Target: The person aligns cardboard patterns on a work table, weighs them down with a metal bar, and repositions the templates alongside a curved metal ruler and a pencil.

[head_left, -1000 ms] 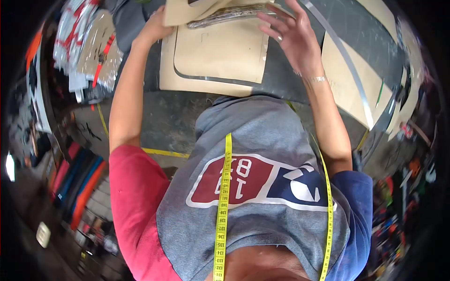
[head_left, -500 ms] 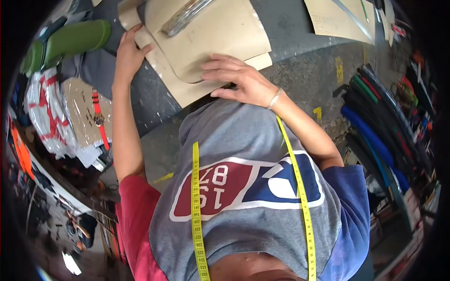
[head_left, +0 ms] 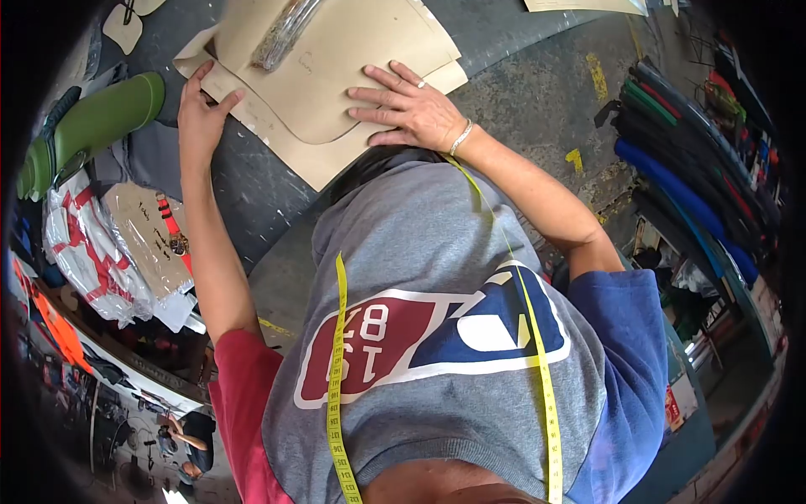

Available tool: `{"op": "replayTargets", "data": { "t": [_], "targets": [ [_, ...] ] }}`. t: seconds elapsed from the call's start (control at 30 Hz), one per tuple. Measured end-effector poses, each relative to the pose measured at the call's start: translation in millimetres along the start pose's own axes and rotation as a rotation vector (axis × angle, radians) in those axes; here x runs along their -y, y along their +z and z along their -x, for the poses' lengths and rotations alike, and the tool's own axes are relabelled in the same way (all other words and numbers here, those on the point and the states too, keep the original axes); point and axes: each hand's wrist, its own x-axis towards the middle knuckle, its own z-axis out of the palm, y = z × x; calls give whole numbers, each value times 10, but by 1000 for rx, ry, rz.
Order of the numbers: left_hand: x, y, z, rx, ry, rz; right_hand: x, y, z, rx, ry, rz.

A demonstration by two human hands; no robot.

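Nearest: grey T-shirt (head_left: 445, 412) with one red sleeve and one blue; yellow tape measure (head_left: 334, 378) draped round the neck, both ends hanging down the chest.

Right hand (head_left: 416, 111) lies palm down, fingers spread and pointing left, on the tan upper sheet (head_left: 353, 63) close to its near edge. Ring on one finger, bracelet at wrist. Left hand (head_left: 204, 118) at the left edge of the sheets, thumb held well apart from the fingers; thumb tip on the tan material, no pinch seen.

Upper sheet has a rounded near corner; lies on a larger tan lower sheet (head_left: 309, 165), whose pointed corner faces the wearer. Both on the dark, paint-specked worktop (head_left: 260, 189), in front of the body. Clear packet (head_left: 281, 40) rests on the upper sheet, contents too blurred to name.

Left of the left arm: red-strapped watch (head_left: 178, 242) on a plastic-covered tan piece (head_left: 138, 218), red-and-white wrapped bundle (head_left: 91, 252) beside it, green roll (head_left: 113, 118) farther up.

Right, beyond the worktop: grey floor (head_left: 525, 113) with yellow marks, then stacked dark and blue rolls (head_left: 688, 189).
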Motion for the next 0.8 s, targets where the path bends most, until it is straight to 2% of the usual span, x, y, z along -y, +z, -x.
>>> {"op": "replayTargets", "data": {
  "t": [0.2,0.3,0.5,0.6,0.8],
  "targets": [
    [40,7,-39,-20,88,28,0,35,-11,-15,-4,28],
    [-145,-42,38,15,-30,-59,2,37,6,-21,-8,45],
    [230,72,-75,-110,201,97,-1,-10,8,-12,-22,37],
    [108,35,-2,-86,94,33,18,-4,53,-7,-16,29],
    [197,52,-4,-63,101,79,8,-16,99,-4,-17,16]
  ]
}}
